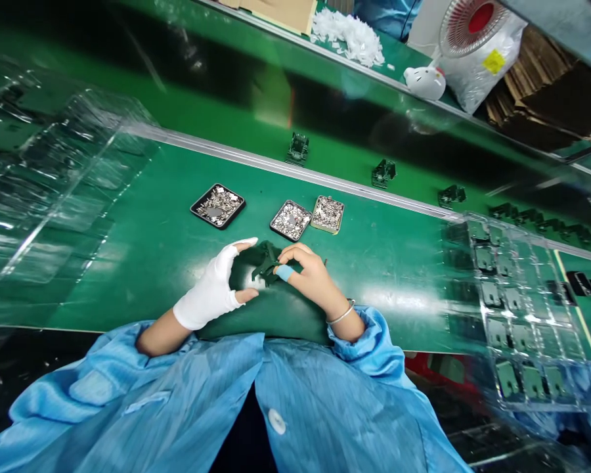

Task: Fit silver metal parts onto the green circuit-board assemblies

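My left hand (217, 286), in a white fingerless glove, curls around a small dark green plastic part (264, 261) at the near edge of the green bench. My right hand (308, 272), with a blue finger cot on one finger and a metal bangle at the wrist, pinches the same part from the right. Both hands rest over a dark green pad (270, 318) in front of my blue coat. Beyond the hands stand three small trays of tiny silvery metal pieces: a black tray (217, 205), a grey tray (290, 220) and a pale tray (328, 214).
Clear plastic blister trays are stacked at the left (54, 177); another clear tray with dark parts in its pockets lies at the right (517, 309). Several dark parts (383, 173) sit on the conveyor belt behind. A small fan (465, 29) and white scraps (347, 33) are at the back.
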`<state>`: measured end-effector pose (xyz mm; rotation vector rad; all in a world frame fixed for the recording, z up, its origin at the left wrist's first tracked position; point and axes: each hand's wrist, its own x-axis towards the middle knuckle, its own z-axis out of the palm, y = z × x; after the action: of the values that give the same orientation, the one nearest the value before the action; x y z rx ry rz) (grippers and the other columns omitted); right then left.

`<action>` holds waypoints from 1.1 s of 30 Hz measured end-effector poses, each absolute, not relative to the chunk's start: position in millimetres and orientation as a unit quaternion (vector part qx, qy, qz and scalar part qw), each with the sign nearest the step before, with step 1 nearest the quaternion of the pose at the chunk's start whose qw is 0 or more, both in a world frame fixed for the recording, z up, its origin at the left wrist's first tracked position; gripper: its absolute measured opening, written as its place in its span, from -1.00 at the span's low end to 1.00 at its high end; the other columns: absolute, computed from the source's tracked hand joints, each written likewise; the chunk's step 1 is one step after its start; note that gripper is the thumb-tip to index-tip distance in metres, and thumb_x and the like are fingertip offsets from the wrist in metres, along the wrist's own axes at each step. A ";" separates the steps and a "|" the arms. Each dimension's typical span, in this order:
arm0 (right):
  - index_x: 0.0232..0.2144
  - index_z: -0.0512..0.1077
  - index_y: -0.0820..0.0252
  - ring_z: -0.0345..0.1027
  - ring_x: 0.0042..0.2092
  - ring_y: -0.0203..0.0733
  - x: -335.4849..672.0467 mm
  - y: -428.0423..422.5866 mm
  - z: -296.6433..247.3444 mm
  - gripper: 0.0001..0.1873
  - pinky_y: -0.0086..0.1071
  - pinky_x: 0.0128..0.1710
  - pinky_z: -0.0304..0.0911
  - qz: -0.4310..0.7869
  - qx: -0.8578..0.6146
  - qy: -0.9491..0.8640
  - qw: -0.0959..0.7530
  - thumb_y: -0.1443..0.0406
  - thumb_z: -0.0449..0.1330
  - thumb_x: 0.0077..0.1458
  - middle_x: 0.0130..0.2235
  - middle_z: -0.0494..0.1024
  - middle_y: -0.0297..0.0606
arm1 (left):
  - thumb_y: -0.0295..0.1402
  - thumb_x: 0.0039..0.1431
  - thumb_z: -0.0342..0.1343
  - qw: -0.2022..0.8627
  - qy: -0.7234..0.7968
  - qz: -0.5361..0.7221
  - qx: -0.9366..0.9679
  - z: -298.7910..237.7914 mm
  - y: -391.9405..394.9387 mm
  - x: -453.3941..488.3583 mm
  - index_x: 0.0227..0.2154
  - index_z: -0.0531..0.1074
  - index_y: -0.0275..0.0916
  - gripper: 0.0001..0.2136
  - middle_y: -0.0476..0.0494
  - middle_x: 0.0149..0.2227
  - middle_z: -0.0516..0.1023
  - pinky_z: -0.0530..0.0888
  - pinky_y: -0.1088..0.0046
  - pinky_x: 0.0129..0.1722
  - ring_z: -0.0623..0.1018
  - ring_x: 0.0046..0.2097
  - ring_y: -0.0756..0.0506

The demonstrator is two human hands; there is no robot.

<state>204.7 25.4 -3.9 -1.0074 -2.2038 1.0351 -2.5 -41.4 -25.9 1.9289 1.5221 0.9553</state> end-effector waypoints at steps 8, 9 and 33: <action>-0.20 0.43 0.11 0.33 0.01 -0.18 207.0 24.9 11.3 -0.87 -0.12 0.28 -0.09 0.288 -0.263 -0.909 0.150 0.32 0.14 0.16 -0.07 0.54 -0.26 | -0.05 0.12 0.07 0.227 0.569 0.248 0.751 -25.2 -29.2 1.8 0.12 0.26 -0.28 -0.43 -0.34 0.08 0.42 0.36 0.11 0.14 0.42 0.14 -0.32; -0.17 0.43 0.11 0.34 0.01 -0.18 212.8 35.2 12.9 -0.84 -0.14 0.26 -0.03 0.290 -0.283 -0.899 0.167 0.29 0.13 0.18 -0.06 0.54 -0.26 | -0.04 0.11 0.08 0.241 0.572 0.245 0.745 -23.6 -29.6 2.1 0.10 0.28 -0.27 -0.44 -0.32 0.06 0.44 0.38 0.13 0.11 0.44 0.11 -0.31; -0.16 0.43 0.30 0.31 -0.08 0.00 246.9 128.0 -4.5 -0.69 -0.23 -0.12 0.22 0.080 -0.605 -0.790 0.052 0.46 -0.08 0.20 -0.08 0.47 0.04 | -0.22 0.02 0.19 0.200 0.618 0.256 0.716 -21.1 -30.4 9.7 0.08 0.23 -0.22 -0.46 -0.30 0.10 0.39 0.35 0.07 0.15 0.40 0.15 -0.32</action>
<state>246.9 128.0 -4.5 -1.8397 -2.4037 0.2444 9.7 -30.4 -21.1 2.0005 1.7266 0.7168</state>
